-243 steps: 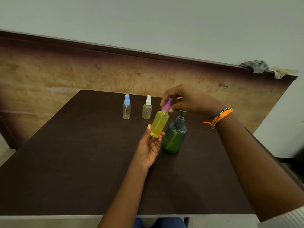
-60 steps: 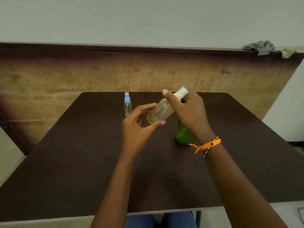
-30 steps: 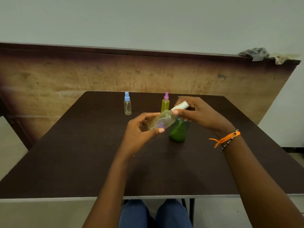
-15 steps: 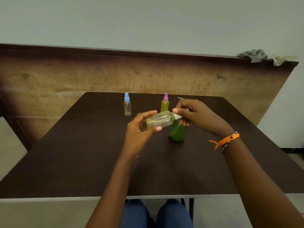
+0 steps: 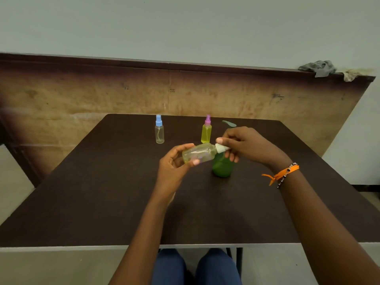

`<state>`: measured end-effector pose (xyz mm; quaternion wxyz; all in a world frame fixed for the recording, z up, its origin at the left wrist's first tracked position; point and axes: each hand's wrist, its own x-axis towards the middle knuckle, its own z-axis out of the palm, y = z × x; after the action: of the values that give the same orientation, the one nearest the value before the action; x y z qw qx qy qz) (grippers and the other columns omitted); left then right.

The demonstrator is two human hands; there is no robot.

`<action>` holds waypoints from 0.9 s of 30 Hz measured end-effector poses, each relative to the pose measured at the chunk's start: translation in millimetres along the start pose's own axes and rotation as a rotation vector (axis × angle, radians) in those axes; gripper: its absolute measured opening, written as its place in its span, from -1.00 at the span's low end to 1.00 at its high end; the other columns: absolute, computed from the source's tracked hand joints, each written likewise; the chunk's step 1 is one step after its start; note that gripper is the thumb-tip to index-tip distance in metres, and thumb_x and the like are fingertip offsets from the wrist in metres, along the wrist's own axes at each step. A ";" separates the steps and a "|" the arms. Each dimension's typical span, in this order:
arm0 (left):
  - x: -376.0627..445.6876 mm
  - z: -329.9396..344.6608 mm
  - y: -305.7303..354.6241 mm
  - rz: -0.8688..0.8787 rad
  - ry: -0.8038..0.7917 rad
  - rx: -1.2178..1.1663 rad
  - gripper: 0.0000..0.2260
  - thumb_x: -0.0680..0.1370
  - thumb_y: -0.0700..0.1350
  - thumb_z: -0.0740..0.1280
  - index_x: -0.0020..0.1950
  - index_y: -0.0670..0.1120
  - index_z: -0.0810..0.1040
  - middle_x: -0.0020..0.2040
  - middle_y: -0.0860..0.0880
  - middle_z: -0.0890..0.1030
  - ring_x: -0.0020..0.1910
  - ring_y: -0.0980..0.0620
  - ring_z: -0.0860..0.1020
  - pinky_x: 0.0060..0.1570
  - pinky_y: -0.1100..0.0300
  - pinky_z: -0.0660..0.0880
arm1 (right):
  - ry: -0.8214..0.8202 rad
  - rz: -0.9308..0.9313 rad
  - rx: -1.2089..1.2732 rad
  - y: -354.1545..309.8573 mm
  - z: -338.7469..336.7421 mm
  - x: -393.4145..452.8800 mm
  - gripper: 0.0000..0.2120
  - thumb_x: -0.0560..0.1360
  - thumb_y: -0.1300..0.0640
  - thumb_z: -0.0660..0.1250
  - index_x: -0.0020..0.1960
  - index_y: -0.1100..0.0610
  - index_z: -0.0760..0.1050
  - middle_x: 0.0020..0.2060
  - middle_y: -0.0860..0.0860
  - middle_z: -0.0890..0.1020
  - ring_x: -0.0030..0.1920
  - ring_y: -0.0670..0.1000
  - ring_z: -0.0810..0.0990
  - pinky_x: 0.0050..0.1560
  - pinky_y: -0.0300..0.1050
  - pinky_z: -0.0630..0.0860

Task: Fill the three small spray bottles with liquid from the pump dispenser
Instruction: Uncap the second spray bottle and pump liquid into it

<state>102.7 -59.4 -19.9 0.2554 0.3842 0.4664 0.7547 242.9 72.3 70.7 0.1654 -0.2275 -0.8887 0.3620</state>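
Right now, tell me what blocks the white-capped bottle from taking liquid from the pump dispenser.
Its own white cap is on the white-capped bottle, pinched by the right hand. The pump dispenser stands just behind.

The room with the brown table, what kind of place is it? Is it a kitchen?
Probably not a kitchen; more like a plain workroom. There is only a bare dark table, a worn wooden board against a blank wall, and rags on top.

Both forearms reached forward from the bottom edge and met above mid-table. The left hand [image 5: 174, 167] was cupped palm-up with thumb and fingers curled around a held item, while the right hand [image 5: 244, 147] pinched at its end with thumb and fingertips, wrist bent inward.
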 end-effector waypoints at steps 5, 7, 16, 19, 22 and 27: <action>1.8 3.0 2.3 -0.097 -0.028 -0.084 -0.71 0.35 -0.10 0.40 0.07 -0.06 0.57 -0.01 -0.02 0.67 0.01 0.00 0.64 -0.07 0.21 0.57 | 0.067 -0.211 -0.032 -3.7 -14.5 -3.1 -0.87 0.41 0.28 0.45 -0.04 0.23 0.59 -0.14 0.10 0.66 -0.16 0.07 0.63 -0.12 -0.09 0.57; 1.7 6.6 2.7 -0.143 -0.043 -0.114 -0.74 0.40 -0.09 0.36 0.07 -0.09 0.57 -0.07 -0.04 0.68 -0.11 -0.02 0.66 -0.14 0.22 0.59 | 0.061 -0.271 -0.101 -4.2 -17.0 -2.9 -0.80 0.38 0.33 0.47 -0.06 0.12 0.60 -0.10 0.01 0.65 -0.06 0.04 0.61 -0.03 -0.10 0.54; 0.6 -7.2 -6.2 -0.360 -0.023 -0.244 -0.66 0.44 0.03 0.27 0.08 -0.18 0.54 -0.08 -0.08 0.69 -0.12 0.04 0.65 -0.15 0.25 0.58 | 0.182 -0.355 -0.099 -4.4 -49.2 -10.0 -0.66 0.37 0.47 0.40 -0.05 0.07 0.56 -0.08 -0.09 0.60 -0.03 -0.23 0.55 0.00 -0.42 0.44; 0.1 -7.1 -11.7 -0.357 0.023 -0.314 -0.66 0.44 0.00 0.30 0.13 -0.15 0.53 0.05 -0.07 0.65 0.04 0.04 0.60 -0.04 0.27 0.57 | 0.256 -0.298 -0.129 7.8 -56.1 -11.2 -0.65 0.43 0.41 0.37 0.03 -0.01 0.53 -0.02 -0.10 0.58 0.01 -0.28 0.52 0.02 -0.46 0.40; -0.8 -6.5 -17.9 -0.336 0.042 -0.259 -0.70 0.43 -0.11 0.34 0.14 -0.12 0.52 0.06 -0.01 0.64 0.08 0.09 0.59 -0.04 0.32 0.54 | 0.385 -0.219 -0.014 24.9 -60.3 -15.1 -0.70 0.48 0.35 0.35 0.06 -0.01 0.53 -0.02 -0.06 0.59 -0.03 -0.24 0.53 0.02 -0.42 0.43; 1.3 -2.7 -27.7 -0.329 0.076 -0.361 -0.72 0.42 -0.31 0.35 0.12 -0.15 0.51 0.00 -0.03 0.66 0.00 0.10 0.63 -0.05 0.29 0.57 | 0.708 -0.004 0.263 59.9 -41.9 -20.2 -0.81 0.46 0.27 0.40 0.01 0.04 0.54 -0.14 -0.08 0.60 -0.17 -0.23 0.53 -0.10 -0.29 0.46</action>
<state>100.5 -47.8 -45.1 0.4215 0.2225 0.3898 0.7880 296.2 123.5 53.8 0.4909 -0.3136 -0.7229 0.3715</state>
